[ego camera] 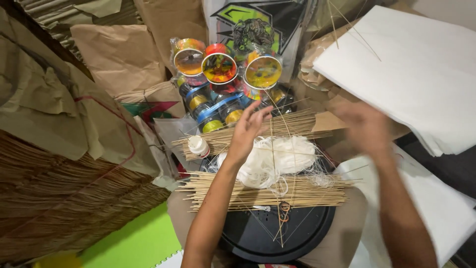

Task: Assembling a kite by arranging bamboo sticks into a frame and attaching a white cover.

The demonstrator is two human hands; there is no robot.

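**Hands over the stick bundles and thread**

Thin bent stick (273, 149): runs away from the person, long axis roughly front to back, crossing the white thread heap and both bundles. It passes just right of the left hand (246, 131) and well left of the right hand (364, 130). Left hand is clearly the nearer one. A second thin stick arcs beside it toward the far end.

Left hand: fingers spread and loose, palm down, hovering at the far bundle of bamboo sticks (248, 135), fingertips at the top of the bent stick. Cannot tell whether it pinches the stick or only touches it. Nothing clamped in it that shows.

Right hand: blurred, fingers open, raised off to the right, holding nothing visible. Hands well apart.

White thread tangle (280, 161): between the two bundles, under and just right of the left wrist. Near bundle of bamboo sticks (267, 191) lies crosswise, closer to the person than both hands, on a round black tray (270, 238).

Small white bottle (199, 146): left of the left hand, at the far bundle's end.

Beyond the hands: coloured thread spools (220, 69). White paper sheets (421, 74) beyond and right of the right hand. Brown paper and woven matting (59, 198) far left.
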